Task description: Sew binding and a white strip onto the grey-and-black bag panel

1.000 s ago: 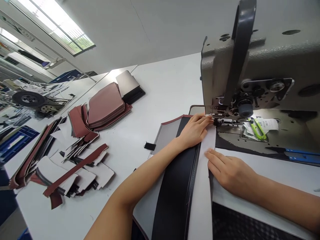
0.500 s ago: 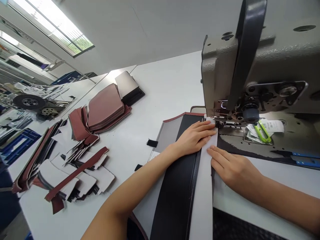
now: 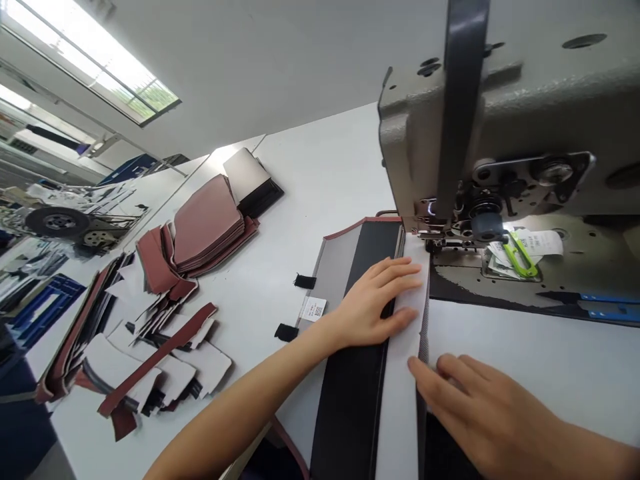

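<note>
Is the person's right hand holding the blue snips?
No, the blue snips lie on the sewing machine's base, apart from the right hand.

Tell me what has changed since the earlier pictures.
Both hands moved from the sewing machine toward the wearer: the left hand along the white strip, the right hand farther along its edge. The white label shows more beside the left forearm. The burgundy stack and green tool stayed put.
</note>
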Demonstrator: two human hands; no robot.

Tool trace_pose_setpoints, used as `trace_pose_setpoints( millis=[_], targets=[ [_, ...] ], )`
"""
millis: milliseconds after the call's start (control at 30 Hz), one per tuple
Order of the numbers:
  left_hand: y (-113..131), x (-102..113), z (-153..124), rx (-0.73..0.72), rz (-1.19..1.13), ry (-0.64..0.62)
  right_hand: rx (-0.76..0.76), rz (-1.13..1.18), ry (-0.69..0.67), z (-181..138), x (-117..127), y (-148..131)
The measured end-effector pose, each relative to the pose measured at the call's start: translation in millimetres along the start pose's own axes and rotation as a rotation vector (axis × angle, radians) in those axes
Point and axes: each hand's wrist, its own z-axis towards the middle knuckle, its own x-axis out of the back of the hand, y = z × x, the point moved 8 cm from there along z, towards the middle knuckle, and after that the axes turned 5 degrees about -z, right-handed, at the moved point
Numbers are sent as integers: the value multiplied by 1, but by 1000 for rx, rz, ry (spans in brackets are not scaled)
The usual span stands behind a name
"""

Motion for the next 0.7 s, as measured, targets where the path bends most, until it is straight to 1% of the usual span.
trace_pose_setpoints(
  millis=[67,133,233,333,600,700],
  targets=[
    [10,-1,-18,31,-19,5,-19,53,17,-5,0,-9],
    [16,-6,-32,52,-14,-4,-34,64,32,-10,-2,-12],
    [20,-16,-42,32,4,-17,-52,59,20,-15,-9,-11],
    [20,-21,-44,6,35,-26,-44,47,8,-17,-11,-12],
    [19,-26,-42,-34,75,-64,-75,-24,34,-15,-8,-13],
    [15,-27,-40,-38,107,-74,-68,-35,19,-15,-10,-12]
  ],
)
